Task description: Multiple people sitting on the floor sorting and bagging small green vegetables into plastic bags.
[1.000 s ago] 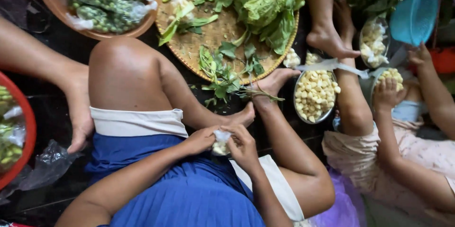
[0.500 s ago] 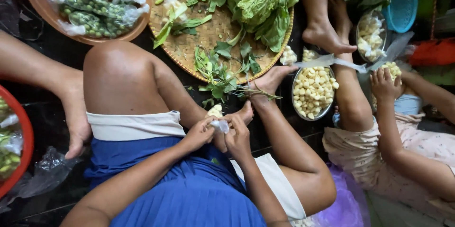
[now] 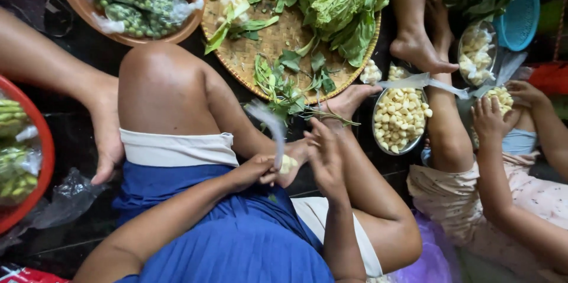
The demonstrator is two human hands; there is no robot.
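Centrally, over the blue skirt (image 3: 248, 241), the left hand (image 3: 254, 170) is pinching a small pale clove-like piece (image 3: 288, 165) between closed fingertips, while a blurred whitish strip (image 3: 269, 126) is rising from it, long axis running up and slightly left toward the basket. Just beside it, the right hand (image 3: 325, 156) is hovering with fingers loosely spread, gripping nothing I can make out. Farther off, a metal bowl (image 3: 378, 141) of pale peeled pieces and a woven tray (image 3: 266, 40) of greens are sitting.

One woven round tray (image 3: 278, 40) carries leafy greens. Two metal bowls, one (image 3: 400, 118) near the middle and one (image 3: 477, 52) farther right, hold pale peeled cloves. One brown basin (image 3: 190, 23), one red basin (image 3: 41, 159) and one blue plastic basket (image 3: 522, 15) are also present.
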